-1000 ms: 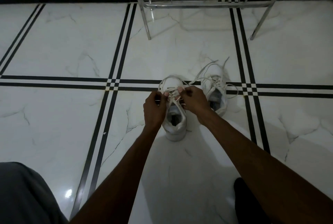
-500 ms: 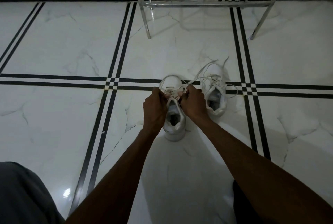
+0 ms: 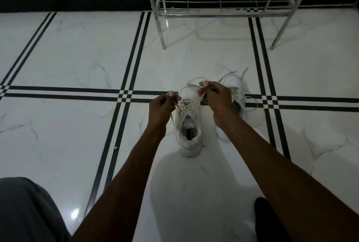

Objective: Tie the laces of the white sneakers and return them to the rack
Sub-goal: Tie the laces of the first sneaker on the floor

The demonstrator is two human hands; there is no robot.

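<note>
Two white sneakers stand on the marble floor, toes pointing away from me. The left sneaker point(image 3: 189, 140) is between my hands, its laces point(image 3: 187, 108) crossed above the tongue. My left hand point(image 3: 162, 108) pinches one lace end on the shoe's left side. My right hand point(image 3: 215, 96) pinches the other lace end, pulled up and to the right. The right sneaker point(image 3: 236, 88) sits partly hidden behind my right hand and wrist, its loose laces spread on the floor. The metal rack point(image 3: 219, 11) stands farther ahead by the wall.
The rack's front legs point(image 3: 162, 33) reach the floor just beyond the shoes. My grey-clothed knee point(image 3: 25, 210) fills the lower left corner. A dark shape point(image 3: 270, 220) lies under my right forearm. Black double lines cross the white tiles.
My hands have moved apart from over the shoe's tongue, drawing the two lace ends outward and taut. The right hand has risen toward the toe. The sneakers have stayed in place.
</note>
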